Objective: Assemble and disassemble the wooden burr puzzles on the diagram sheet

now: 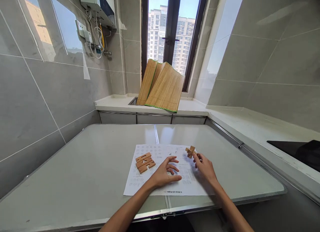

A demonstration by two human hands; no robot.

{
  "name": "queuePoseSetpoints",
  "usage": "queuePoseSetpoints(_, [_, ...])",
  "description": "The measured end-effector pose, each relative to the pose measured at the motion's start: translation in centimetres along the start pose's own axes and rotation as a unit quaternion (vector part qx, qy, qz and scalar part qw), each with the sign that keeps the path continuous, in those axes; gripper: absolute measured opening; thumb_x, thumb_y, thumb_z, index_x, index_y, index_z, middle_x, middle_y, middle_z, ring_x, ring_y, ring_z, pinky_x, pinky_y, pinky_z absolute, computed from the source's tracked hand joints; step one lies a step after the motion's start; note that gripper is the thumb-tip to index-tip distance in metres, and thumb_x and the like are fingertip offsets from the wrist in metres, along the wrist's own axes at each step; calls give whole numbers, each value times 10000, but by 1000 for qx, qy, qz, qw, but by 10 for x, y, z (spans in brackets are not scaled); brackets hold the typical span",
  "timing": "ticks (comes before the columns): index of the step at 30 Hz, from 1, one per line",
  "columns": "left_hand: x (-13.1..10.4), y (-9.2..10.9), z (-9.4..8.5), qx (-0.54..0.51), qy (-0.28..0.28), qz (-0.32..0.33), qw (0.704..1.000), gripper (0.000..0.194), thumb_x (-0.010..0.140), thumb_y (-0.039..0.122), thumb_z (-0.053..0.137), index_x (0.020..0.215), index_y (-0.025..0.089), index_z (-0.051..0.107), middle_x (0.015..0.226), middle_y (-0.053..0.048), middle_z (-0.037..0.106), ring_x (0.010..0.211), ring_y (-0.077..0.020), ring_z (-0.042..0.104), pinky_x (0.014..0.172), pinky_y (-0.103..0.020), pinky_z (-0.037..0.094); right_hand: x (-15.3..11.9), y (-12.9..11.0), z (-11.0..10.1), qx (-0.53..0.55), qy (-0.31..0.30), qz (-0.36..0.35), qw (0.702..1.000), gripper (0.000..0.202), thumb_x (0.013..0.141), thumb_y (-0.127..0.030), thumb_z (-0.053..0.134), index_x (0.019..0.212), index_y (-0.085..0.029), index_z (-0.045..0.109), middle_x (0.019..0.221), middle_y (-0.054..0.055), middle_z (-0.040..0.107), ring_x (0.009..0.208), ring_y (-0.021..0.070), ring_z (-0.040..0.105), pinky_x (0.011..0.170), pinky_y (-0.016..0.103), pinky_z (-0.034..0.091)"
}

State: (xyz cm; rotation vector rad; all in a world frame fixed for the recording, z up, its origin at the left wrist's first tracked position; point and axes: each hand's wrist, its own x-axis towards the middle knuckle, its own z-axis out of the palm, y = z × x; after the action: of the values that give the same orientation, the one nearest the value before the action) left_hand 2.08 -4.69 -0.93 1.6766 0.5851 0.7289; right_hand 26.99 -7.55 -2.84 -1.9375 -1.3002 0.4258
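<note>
My right hand (203, 165) pinches one end of a small cross-shaped wooden burr puzzle (190, 151) at the far right of a printed sheet (157, 190). Whether the puzzle is lifted or touches the sheet, I cannot tell. My left hand (167, 172) hovers over the middle of the sheet, fingers curved and apart, holding nothing. To its left, several notched wooden puzzle pieces (145, 162) lie side by side on the paper. Small diagrams and text cover the sheet, too fine to read.
A pale folding table (82, 162) with a centre seam carries the sheet. Behind it, bamboo mats (165, 87) lean against the window on a white counter (115, 104). A dark object (307, 155) sits on the right counter; a water heater (98, 9) hangs at upper left.
</note>
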Motion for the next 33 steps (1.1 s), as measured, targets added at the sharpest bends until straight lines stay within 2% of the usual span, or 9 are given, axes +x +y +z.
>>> queuePoseSetpoints(2, [-1,0,-1,3,-5,-15,1000,792,708,309,873,1401,257,492,1365,-147,565,983,-209,679,858,-390,536,22,1,-6,-92,14,33,995,442,975,-542,376,973,-239,697,932,70,764,812,233,701,693,294,480])
queuePoseSetpoints(7, [-3,2,0,1,-10,-25,1000,690,710,321,863,1328,235,569,1273,-115,606,877,-158,657,835,-353,528,51,4,-4,-150,23,62,986,444,967,-518,394,1118,-256,719,1095,105,764,1007,304,700,766,349,490])
queuePoseSetpoints(14, [-4,2,-2,0,-26,-21,999,590,746,361,825,1275,213,610,1221,-97,650,853,-149,635,844,-342,519,59,8,10,-185,18,76,980,457,954,-553,419,1096,-246,727,1081,120,766,993,301,707,781,351,494])
queuePoseSetpoints(17, [-5,3,-3,12,-29,-19,999,552,753,350,807,1251,199,623,1213,-96,664,861,-158,639,832,-336,515,56,6,7,-189,15,74,979,472,936,-602,431,991,-239,726,1006,114,771,948,305,707,730,348,483])
queuePoseSetpoints(21, [-7,5,-2,30,-33,-22,999,476,780,324,762,1220,194,637,1205,-87,675,885,-171,658,826,-328,506,35,1,5,-158,12,52,986,485,908,-645,444,799,-238,685,853,92,760,798,281,690,630,325,438])
queuePoseSetpoints(24, [-6,5,-1,38,-31,-18,999,430,793,299,731,1199,189,643,1187,-83,687,866,-168,664,805,-317,505,-1,-5,12,-62,-1,-21,998,408,891,-577,495,731,-230,639,712,53,717,691,241,657,622,308,422])
queuePoseSetpoints(26, [-6,6,2,50,-28,-14,998,398,797,283,714,1176,183,646,1155,-75,703,855,-167,661,785,-305,506,-29,-8,20,17,-37,-65,997,394,893,-572,514,750,-225,633,660,23,686,655,220,637,640,302,429])
queuePoseSetpoints(29, [-10,10,7,100,-16,-6,995,341,833,299,680,1152,180,653,1099,-67,719,846,-171,650,776,-302,511,-65,-10,31,83,-79,-78,990,420,907,-598,518,797,-215,652,641,5,654,616,201,593,608,287,419])
queuePoseSetpoints(33, [-32,20,13,222,0,31,975,265,892,305,617,1135,208,655,1080,-65,700,879,-194,642,840,-334,515,-82,-9,33,121,-94,-96,983,450,898,-641,540,827,-211,651,637,-3,619,597,187,541,595,278,411])
